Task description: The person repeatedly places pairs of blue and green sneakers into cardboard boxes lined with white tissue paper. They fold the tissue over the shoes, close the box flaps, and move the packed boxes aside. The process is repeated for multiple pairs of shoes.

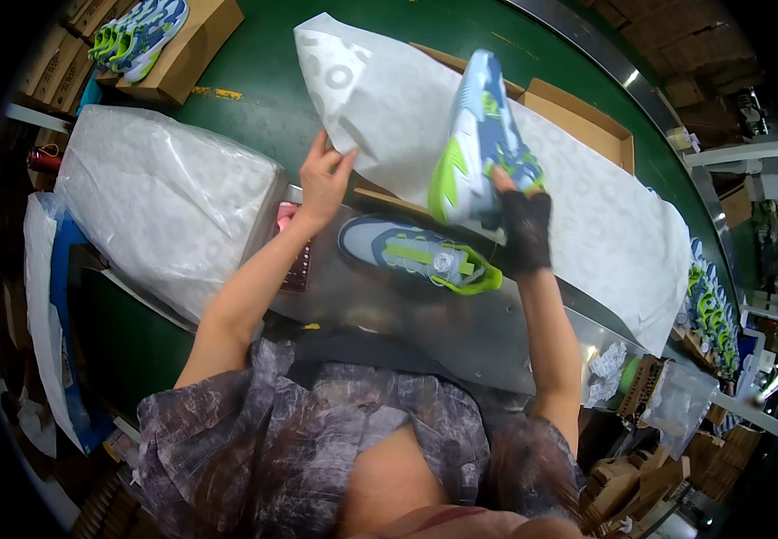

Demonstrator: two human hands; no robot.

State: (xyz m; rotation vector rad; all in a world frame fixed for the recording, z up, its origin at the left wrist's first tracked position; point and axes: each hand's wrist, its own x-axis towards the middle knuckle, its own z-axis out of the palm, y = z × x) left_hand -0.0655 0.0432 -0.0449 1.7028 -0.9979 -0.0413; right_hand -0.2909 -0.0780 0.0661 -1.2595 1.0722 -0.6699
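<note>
A sheet of white patterned tissue paper lies across an open cardboard shoe box and hangs over both of its ends. My left hand pinches the near left edge of that paper. In my right hand, which wears a dark fingerless glove, is a blue, white and lime-green sneaker, held toe up above the paper. The matching sneaker lies on the metal work surface just below, its toe to the left and its lime-green heel to the right.
To the left sits a plastic-wrapped stack of tissue paper, with a phone beside it. A green conveyor belt runs behind. More sneakers stand at the far left on a cardboard box, and others line the right.
</note>
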